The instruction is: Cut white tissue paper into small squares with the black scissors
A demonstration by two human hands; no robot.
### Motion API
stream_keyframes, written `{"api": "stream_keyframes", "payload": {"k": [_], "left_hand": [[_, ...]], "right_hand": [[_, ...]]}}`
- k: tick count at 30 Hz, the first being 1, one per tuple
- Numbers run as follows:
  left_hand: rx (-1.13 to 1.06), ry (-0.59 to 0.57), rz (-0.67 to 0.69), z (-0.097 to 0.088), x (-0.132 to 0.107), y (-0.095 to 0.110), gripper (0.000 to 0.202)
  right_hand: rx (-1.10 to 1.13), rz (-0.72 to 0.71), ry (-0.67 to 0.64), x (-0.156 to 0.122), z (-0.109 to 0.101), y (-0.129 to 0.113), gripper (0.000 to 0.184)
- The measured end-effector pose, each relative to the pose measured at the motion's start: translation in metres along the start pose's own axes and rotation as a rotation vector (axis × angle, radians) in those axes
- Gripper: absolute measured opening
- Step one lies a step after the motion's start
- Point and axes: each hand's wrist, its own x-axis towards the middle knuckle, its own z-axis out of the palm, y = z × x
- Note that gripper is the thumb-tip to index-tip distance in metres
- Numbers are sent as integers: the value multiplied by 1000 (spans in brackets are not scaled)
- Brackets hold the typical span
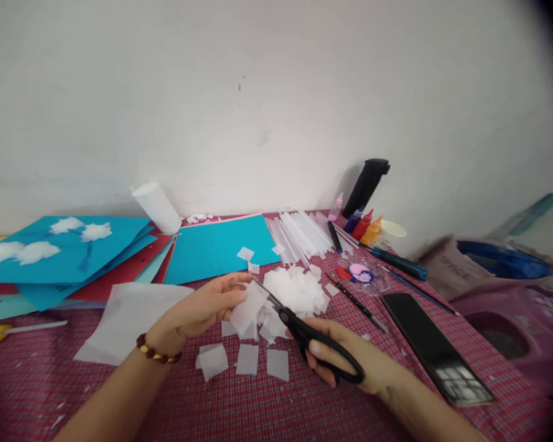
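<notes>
My left hand [201, 309], with a bead bracelet at the wrist, pinches a piece of white tissue paper [247, 310] above the table. My right hand [345, 356] grips black-handled scissors [311, 337], whose blades point up-left into that paper. A heap of small white paper squares [297, 288] lies just beyond the blades. Three cut squares [249, 360] rest on the red checked cloth [267, 411] below my hands. A larger white tissue sheet [124, 319] lies to the left.
Blue card sheets [219, 245], one with white cotton shapes [50, 242], lie at the back left beside a paper roll [156, 207]. White strips [299, 233], glue bottles [364, 226], pens, a paint palette [362, 273], a black phone [435, 347] and a pink tub [511, 313] sit right.
</notes>
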Motion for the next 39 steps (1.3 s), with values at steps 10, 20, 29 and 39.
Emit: {"api": "stream_keyframes", "payload": {"k": [10,20,29,39], "left_hand": [[-70,206,-4,-1,10,-4,18],[-122,205,80,-3,12,-5,16],[-78,69,32,9,12,-7,16],[-37,66,60,11,12,-8,13]], "right_hand": [[68,-12,64,-2,1,7,49],[-59,52,-93,-3,-1,-7,53],[-199,24,-78,-2,-1,-4,53],[-132,53,-1,2,10,-1,58]]}}
